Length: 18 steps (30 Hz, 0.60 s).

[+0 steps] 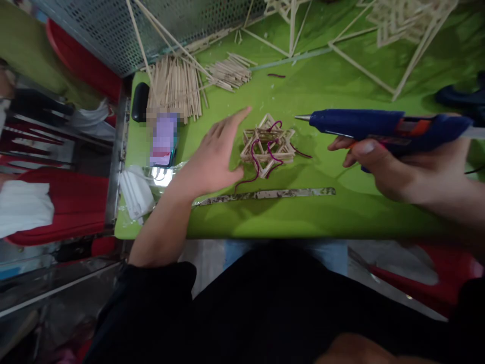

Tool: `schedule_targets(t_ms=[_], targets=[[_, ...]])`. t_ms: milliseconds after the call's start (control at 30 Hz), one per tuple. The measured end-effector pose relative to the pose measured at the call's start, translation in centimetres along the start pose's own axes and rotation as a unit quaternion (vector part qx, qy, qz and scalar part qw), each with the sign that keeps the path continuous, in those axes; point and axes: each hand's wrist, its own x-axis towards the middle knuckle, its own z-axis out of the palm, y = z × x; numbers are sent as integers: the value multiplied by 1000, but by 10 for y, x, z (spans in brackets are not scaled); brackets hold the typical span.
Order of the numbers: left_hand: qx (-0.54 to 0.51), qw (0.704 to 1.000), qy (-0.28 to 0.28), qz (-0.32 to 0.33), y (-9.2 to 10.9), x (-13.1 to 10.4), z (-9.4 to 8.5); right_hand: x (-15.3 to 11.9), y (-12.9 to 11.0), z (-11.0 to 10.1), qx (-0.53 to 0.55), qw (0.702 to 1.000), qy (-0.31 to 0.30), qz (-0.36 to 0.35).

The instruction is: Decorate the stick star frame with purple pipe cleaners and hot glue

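Observation:
A star-shaped frame of thin wooden sticks (248, 151) lies on the green table, with purple cord (253, 149) looped over it and trailing off its sides. Just left of the star, my left hand (214, 156) hovers with thumb and fingers apart, holding nothing. My right hand (394, 169) is wrapped around a blue glue gun (352, 123), whose metal nozzle points left toward the star without touching it. In front of the star lies a narrow, stained flat strip (284, 193).
Bundles of sticks (176, 86) lie at the back left, beside a black case (141, 102) and a phone (164, 139). A white charger-like block (137, 192) sits near the left edge. Larger stick frames (411, 23) stand at the back. Dark scissor-like handles (460, 98) are at far right.

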Motion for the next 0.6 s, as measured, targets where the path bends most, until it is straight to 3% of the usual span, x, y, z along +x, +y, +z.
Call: schedule_targets(t_ms=[100,200,433,533,600], targets=[[-102,994,-25,18,-12,9,6,1,5,-1,0,999,-16,-36],[-172,984,-39,-6,-21,16,7,2,7,1,40,998,-31,-35],[-236,971,-29,-24,-27,29,16,9,16,12,87,994,-12,-71],[-282,959,10,-21,-26,31,22,20,17,18,69,995,49,-57],[-298,952,67,-18,-24,31,25,29,12,22,94,989,115,-22]])
